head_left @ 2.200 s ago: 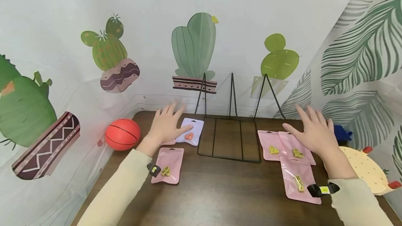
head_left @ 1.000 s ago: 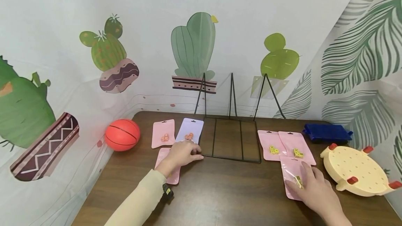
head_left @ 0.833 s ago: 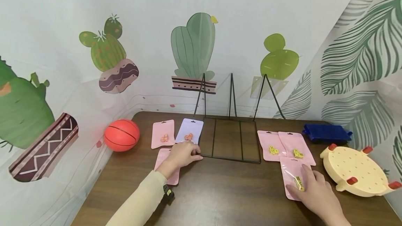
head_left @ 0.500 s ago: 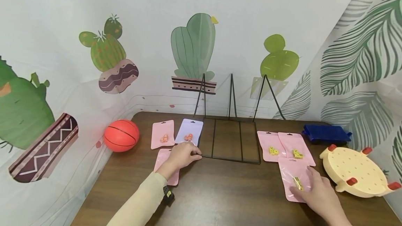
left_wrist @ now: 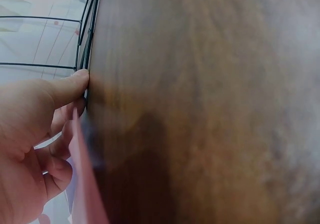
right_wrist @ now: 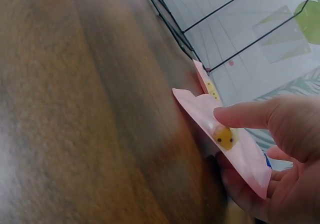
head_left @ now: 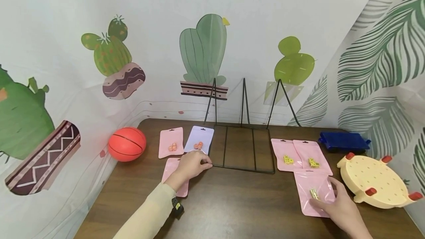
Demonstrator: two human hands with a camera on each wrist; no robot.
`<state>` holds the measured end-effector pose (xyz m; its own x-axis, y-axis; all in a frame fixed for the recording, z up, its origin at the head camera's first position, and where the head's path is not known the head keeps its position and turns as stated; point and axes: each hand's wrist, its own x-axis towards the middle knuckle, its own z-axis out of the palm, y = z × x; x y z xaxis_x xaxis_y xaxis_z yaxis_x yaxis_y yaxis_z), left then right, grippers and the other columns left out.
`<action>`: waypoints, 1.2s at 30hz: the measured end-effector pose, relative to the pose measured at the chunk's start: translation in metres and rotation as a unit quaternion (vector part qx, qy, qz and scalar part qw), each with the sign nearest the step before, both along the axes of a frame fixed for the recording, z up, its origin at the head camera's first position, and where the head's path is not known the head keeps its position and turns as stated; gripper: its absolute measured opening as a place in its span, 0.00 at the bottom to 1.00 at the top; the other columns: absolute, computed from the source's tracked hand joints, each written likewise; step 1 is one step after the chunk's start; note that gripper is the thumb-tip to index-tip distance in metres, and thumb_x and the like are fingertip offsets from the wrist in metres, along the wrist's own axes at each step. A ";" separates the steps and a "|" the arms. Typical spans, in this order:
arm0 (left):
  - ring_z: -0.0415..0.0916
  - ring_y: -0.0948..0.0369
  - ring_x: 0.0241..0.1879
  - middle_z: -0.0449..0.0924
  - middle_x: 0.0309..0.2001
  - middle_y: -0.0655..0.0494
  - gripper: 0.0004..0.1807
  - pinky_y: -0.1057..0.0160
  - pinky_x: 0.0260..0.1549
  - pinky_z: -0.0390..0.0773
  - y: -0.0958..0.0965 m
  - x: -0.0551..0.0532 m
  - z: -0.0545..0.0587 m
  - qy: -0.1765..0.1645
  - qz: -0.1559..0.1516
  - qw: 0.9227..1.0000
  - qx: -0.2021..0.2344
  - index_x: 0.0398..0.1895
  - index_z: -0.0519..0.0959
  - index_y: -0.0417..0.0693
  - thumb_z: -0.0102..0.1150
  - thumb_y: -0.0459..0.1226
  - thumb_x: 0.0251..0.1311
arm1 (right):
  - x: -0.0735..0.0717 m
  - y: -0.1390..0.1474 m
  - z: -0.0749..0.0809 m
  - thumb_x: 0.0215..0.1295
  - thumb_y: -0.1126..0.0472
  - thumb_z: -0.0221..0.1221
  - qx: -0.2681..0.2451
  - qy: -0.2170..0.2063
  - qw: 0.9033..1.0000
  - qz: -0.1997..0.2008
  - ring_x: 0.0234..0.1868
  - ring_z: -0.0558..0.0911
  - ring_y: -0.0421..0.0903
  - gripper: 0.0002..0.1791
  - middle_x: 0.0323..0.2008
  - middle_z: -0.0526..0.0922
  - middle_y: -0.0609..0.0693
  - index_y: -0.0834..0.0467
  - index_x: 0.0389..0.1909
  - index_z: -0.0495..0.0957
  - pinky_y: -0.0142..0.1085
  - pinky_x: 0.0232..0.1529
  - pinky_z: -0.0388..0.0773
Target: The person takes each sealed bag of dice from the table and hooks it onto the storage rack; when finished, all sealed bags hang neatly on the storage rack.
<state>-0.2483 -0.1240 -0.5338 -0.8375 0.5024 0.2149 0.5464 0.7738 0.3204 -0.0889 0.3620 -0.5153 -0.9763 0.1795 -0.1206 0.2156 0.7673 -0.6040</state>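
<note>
My left hand [head_left: 192,165] pinches the front left corner of a black wire rack [head_left: 244,169] between thumb and forefinger. Beneath that hand lie a lilac pouch [head_left: 200,135] with orange dice and, partly covered, a pink pouch [head_left: 172,167]. On the right, my right hand [head_left: 343,209] holds a pink zip pouch [head_left: 308,183] with yellow dice by its right edge. The thumb [right_wrist: 245,115] rests on its front and the other fingers reach behind, as the right wrist view shows. Just beyond it two pink pouches with yellow dice [head_left: 283,146] overlap.
Another pink pouch [head_left: 170,137] with orange dice and a red ball [head_left: 127,144] are at the left. Towards the right stand a blue plastic container [head_left: 344,141] and a cream round piece with red-tipped legs [head_left: 373,180]. A printed cloth [head_left: 149,47] hangs behind the table [head_left: 232,202].
Both hands came down from above the table. My left hand took hold of the rack's corner and stays there. The right hand took hold of the pink pouch, which shifted slightly towards me.
</note>
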 end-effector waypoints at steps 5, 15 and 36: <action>0.79 0.68 0.34 0.82 0.31 0.73 0.03 0.62 0.30 0.75 0.000 0.001 0.000 -0.002 0.003 1.000 0.001 0.33 0.89 0.66 0.73 0.49 0.61 | 0.000 0.002 0.001 0.55 0.44 0.77 -0.030 -0.013 0.999 -0.009 0.62 0.69 0.77 0.67 0.64 0.62 0.84 0.73 0.77 0.42 0.66 0.54 0.71; 0.78 0.68 0.33 0.81 0.30 0.72 0.03 0.62 0.30 0.75 0.002 0.003 0.003 -0.004 0.003 1.000 0.007 0.31 0.88 0.64 0.74 0.47 0.61 | 0.005 0.005 0.008 0.60 0.45 0.74 -0.048 -0.020 0.999 0.003 0.60 0.73 0.72 0.61 0.66 0.63 0.82 0.77 0.75 0.46 0.56 0.53 0.75; 0.78 0.68 0.32 0.80 0.29 0.73 0.04 0.62 0.29 0.74 0.002 0.003 0.004 -0.008 0.006 1.000 0.012 0.31 0.88 0.65 0.73 0.48 0.62 | 0.005 -0.012 0.029 0.69 0.61 0.69 -0.169 0.102 0.980 -0.006 0.39 0.81 0.32 0.34 0.45 0.85 0.48 0.70 0.68 0.64 0.27 0.36 0.79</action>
<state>-0.2450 -0.1220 -0.5302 -0.8473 0.4865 0.2131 0.5311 0.7727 0.3477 -0.0839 0.3497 -0.4863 -0.9843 0.1751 0.0223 0.0721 0.5141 -0.8547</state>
